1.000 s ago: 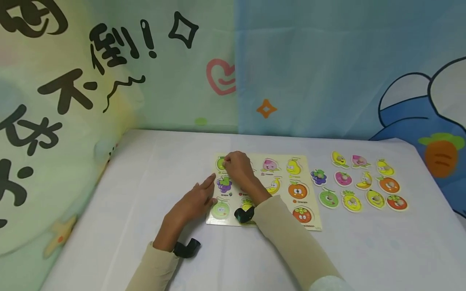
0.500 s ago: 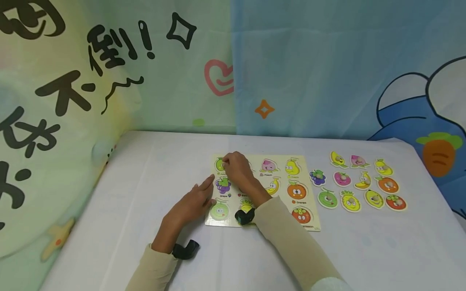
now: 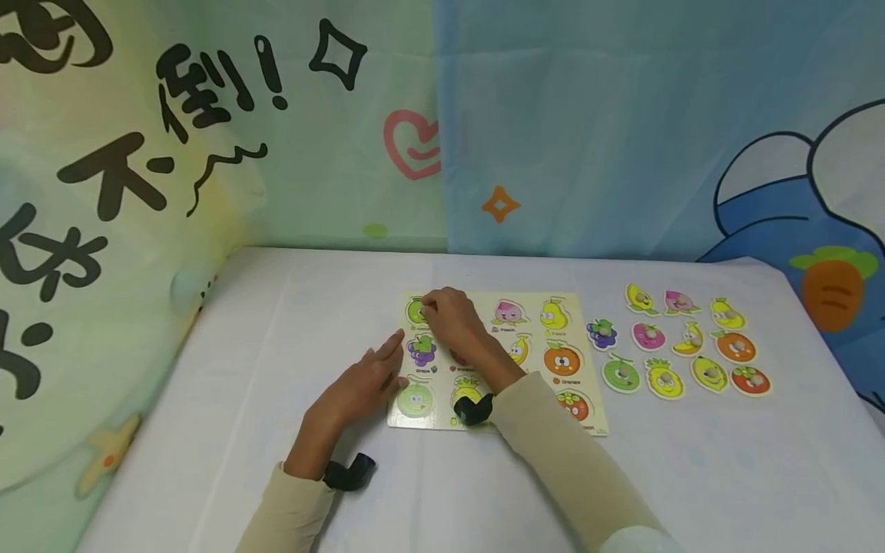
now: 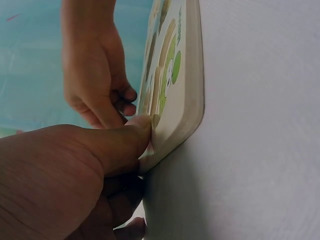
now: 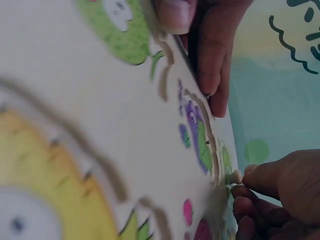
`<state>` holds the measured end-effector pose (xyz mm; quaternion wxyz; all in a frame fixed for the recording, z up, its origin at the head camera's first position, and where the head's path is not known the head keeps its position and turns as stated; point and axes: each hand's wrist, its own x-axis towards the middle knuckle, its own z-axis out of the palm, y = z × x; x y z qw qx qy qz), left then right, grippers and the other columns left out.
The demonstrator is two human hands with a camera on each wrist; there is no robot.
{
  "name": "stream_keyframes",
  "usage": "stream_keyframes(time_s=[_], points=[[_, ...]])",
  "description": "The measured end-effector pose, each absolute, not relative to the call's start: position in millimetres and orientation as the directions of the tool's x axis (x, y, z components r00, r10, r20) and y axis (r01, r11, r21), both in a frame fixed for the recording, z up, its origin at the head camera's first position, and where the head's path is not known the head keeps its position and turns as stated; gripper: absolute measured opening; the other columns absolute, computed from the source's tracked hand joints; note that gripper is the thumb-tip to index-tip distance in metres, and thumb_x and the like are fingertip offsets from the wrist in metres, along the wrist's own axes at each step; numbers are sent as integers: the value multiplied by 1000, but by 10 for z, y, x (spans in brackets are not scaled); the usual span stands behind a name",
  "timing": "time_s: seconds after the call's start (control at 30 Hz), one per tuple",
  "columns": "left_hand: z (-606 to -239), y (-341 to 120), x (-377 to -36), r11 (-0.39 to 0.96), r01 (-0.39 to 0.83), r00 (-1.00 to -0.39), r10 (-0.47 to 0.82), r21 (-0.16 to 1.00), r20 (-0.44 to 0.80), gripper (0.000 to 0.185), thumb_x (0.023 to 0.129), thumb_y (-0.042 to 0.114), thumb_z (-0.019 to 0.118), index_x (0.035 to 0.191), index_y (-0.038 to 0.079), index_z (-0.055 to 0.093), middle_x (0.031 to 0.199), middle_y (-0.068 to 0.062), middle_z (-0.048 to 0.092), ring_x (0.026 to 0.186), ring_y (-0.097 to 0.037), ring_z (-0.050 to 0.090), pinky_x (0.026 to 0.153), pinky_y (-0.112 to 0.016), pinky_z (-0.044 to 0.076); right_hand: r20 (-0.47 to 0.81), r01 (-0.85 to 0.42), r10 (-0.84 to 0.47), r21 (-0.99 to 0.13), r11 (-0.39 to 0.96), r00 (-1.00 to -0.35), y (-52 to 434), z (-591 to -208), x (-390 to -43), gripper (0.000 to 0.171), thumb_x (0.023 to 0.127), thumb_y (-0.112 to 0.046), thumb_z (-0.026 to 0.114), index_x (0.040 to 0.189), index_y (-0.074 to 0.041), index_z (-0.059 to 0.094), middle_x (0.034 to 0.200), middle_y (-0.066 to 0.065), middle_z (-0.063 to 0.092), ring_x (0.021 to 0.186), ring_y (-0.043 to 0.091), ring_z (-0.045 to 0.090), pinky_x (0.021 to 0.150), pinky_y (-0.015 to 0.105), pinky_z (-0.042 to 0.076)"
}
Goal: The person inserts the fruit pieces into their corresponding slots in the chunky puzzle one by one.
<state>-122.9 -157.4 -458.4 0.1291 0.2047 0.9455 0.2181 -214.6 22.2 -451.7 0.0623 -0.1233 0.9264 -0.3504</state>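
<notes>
Holding the wooden puzzle board point(image 3: 532, 326) steady is the first thing to do well here, and the left hand point(image 3: 359, 388) does it: its fingers lie nearly straight against the board's left edge, and in the left wrist view the thumb point(image 4: 125, 140) presses on the near corner, gripping nothing. The right hand point(image 3: 452, 322) reaches across to the far left corner of the board, where the green apple piece point(image 3: 417, 311) sits in its recess. In the right wrist view the fingertips point(image 5: 250, 176) pinch the small pale peg point(image 5: 233, 177) of this piece. I cannot tell if the piece is fully down in its recess or a little raised — the fingers hide that edge. To do this step well, I think the pinch must stay on the peg alone and the pull or push must go straight, not tilted, because a tilted piece can jam on the recess wall. The left hand should keep pressing, so the board does not slide on the white cloth point(image 3: 276, 346). Beside the board on the right lie the loose fruit pieces point(image 3: 681, 346), well apart from both hands — grapes, a banana, an orange and others in rows.
</notes>
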Motion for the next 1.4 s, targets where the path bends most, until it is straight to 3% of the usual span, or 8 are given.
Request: stream_keyframes(time_s=[0.23,0.4,0.67,0.87,1.03,1.23,1.4], points=[[-4575,-1585,-1224,813,333,-883,447,477,-145,59,98,20,60,148,-1,36,160,-6,20,140,-25,32,115,-43,23,1,-193,-267,-695,693,-964,383,-4544,-2094,25,99,-13,56,116,-2,70,109,11,59,100,25,56,90,40,48],[-4554,-1580,-1210,806,330,-882,449,492,-143,59,98,18,60,148,-2,35,160,-7,19,140,-26,32,116,-44,22,80,-216,-233,-730,648,-969,608,-4573,-2114,27,99,-11,53,118,3,67,113,16,59,108,29,56,94,43,47],[-4564,-1583,-1214,814,322,-884,442,483,-155,59,99,20,59,149,1,35,160,-5,18,141,-24,30,116,-42,21,92,-137,-105,-775,617,-990,1037,-4584,-2167,26,101,-13,53,119,-1,68,111,13,61,84,24,57,72,36,49],[-4547,-1593,-1214,813,318,-883,442,488,-160,60,99,20,59,150,1,33,160,-5,18,141,-25,29,116,-41,20,76,-46,23,-788,614,-997,1381,-4515,-2163,28,101,-16,53,123,-4,67,114,13,60,89,25,58,71,36,48],[-4549,-1592,-1214,815,307,-887,432,491,-163,61,99,20,59,151,3,33,161,-4,18,142,-24,28,116,-41,20,133,-80,39,-778,623,-990,1674,-4512,-2152,28,100,-15,55,121,-1,67,115,17,62,90,28,59,72,37,46],[-4562,-1575,-1216,814,309,-888,432,491,-159,61,98,20,59,151,4,33,161,-4,18,142,-23,27,117,-41,19,58,60,164,-770,635,-985,2015,-4522,-2104,33,101,-23,54,126,-5,66,118,15,61,93,25,55,73,31,45],[-4540,-1576,-1211,819,283,-894,414,499,-172,62,98,22,61,150,2,33,161,-3,17,143,-23,26,117,-40,19,52,134,261,-752,645,-964,2331,-4705,-2215,35,100,-30,56,126,-9,67,118,12,62,93,23,55,67,24,45]])
